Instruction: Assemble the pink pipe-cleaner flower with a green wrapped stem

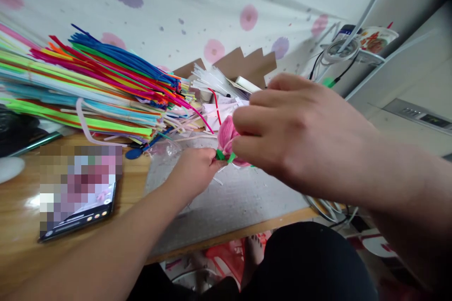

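Observation:
A pink pipe-cleaner flower (227, 132) with green parts at its base is held above the grey cutting mat (226, 202). My left hand (196, 169) pinches the green base of the flower between thumb and finger. Over the flower's right side is my right hand (289, 127), its fingers curled and pressed against the pink petals. The right fingertips and part of the flower are hidden behind that hand. Small white scraps (218, 181) lie on the mat just below.
Bundles of coloured pipe cleaners (88, 89) fill the back left of the wooden table (137, 150). A phone (84, 188) lies at the left. Brown cardboard (243, 66) stands behind clear sticks (215, 80). Cups and cables (339, 51) are at the back right.

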Demonstrator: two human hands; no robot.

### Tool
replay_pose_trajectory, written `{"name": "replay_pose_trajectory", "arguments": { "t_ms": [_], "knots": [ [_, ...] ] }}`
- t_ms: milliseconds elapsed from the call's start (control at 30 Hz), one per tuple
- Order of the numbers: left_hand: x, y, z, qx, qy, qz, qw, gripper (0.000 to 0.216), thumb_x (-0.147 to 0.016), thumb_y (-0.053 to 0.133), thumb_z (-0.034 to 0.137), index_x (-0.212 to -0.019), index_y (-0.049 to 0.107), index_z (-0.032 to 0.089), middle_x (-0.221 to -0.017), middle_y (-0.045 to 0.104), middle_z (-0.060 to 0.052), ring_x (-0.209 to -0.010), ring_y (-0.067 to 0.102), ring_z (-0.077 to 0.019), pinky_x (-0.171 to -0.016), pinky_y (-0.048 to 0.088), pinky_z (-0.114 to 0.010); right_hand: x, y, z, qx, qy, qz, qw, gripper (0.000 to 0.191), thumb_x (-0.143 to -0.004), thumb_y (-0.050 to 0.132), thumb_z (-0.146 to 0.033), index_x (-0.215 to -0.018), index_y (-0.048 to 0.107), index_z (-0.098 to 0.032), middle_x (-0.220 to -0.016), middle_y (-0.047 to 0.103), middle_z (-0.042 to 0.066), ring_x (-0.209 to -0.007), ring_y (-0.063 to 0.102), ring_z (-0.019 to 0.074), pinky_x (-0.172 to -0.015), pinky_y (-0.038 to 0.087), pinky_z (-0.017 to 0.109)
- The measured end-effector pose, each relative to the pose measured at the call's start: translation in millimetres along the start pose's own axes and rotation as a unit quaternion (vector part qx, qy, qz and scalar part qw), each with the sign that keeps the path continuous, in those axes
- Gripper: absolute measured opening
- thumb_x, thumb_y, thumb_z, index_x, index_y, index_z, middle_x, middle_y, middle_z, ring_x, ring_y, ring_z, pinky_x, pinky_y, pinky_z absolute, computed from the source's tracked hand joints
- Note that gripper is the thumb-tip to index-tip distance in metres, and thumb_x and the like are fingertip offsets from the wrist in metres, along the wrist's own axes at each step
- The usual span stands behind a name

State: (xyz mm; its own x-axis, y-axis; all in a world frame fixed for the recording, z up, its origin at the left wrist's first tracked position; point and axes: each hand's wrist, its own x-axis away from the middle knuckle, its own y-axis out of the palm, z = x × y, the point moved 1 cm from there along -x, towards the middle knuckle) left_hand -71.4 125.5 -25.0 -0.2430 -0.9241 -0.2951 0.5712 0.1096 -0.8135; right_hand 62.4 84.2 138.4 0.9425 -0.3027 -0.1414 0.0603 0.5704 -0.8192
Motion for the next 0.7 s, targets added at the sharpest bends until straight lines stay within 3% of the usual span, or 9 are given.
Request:
{"name": "replay_pose_trajectory", "arguments": {
  "t_ms": [233, 367, 567, 700],
  "knots": [
    [-1.6, 0.5, 2.6, 0.003, -0.016, -0.049, 0.999, 0.029, -0.082, 0.052, 0.042, -0.069, 0.065, 0.02, -0.064, 0.065, -0.004, -0.06, 0.055, -0.0188, -0.053, 0.025, -0.028, -46.5, 15.9, 28.0, 0.087, -0.002, -0.073, 0.994, 0.034, -0.092, 0.045, -0.024, -0.065, 0.063, -0.014, -0.075, 0.062, -0.003, -0.085, 0.058, 0.0117, -0.076, 0.036, 0.035],
    [2.0, -0.4, 7.4, -0.001, 0.015, -0.062, 0.998, 0.031, -0.083, 0.051, 0.043, -0.068, 0.064, 0.02, -0.063, 0.065, -0.004, -0.059, 0.056, -0.0189, -0.052, 0.024, -0.027, -60.6, 37.3, 48.2, 0.08, -0.005, -0.083, 0.993, 0.011, -0.08, 0.062, -0.02, -0.073, 0.068, -0.015, -0.075, 0.064, -0.002, -0.084, 0.061, 0.0176, -0.08, 0.036, 0.041],
    [10.0, 0.9, 11.9, 0.022, 0.091, -0.076, 0.993, 0.032, -0.086, 0.049, 0.044, -0.074, 0.063, 0.018, -0.069, 0.067, -0.007, -0.064, 0.06, -0.0209, -0.054, 0.028, -0.027, -65.1, 70.0, 77.8, -0.112, -0.015, -0.148, 0.982, 0.014, -0.076, 0.067, -0.027, -0.078, 0.071, -0.014, -0.075, 0.065, -0.003, -0.075, 0.06, 0.0116, -0.071, 0.038, 0.026],
    [14.2, -2.1, 16.3, 0.082, 0.151, -0.073, 0.983, 0.027, -0.086, 0.051, 0.038, -0.075, 0.062, 0.017, -0.066, 0.065, -0.004, -0.061, 0.058, -0.0176, -0.055, 0.03, -0.026, -51.2, 93.5, 95.0, -0.316, 0.002, -0.194, 0.929, 0.011, -0.073, 0.068, -0.021, -0.079, 0.072, -0.013, -0.07, 0.065, -0.002, -0.065, 0.058, 0.0082, -0.062, 0.041, 0.021]
  ]
}}
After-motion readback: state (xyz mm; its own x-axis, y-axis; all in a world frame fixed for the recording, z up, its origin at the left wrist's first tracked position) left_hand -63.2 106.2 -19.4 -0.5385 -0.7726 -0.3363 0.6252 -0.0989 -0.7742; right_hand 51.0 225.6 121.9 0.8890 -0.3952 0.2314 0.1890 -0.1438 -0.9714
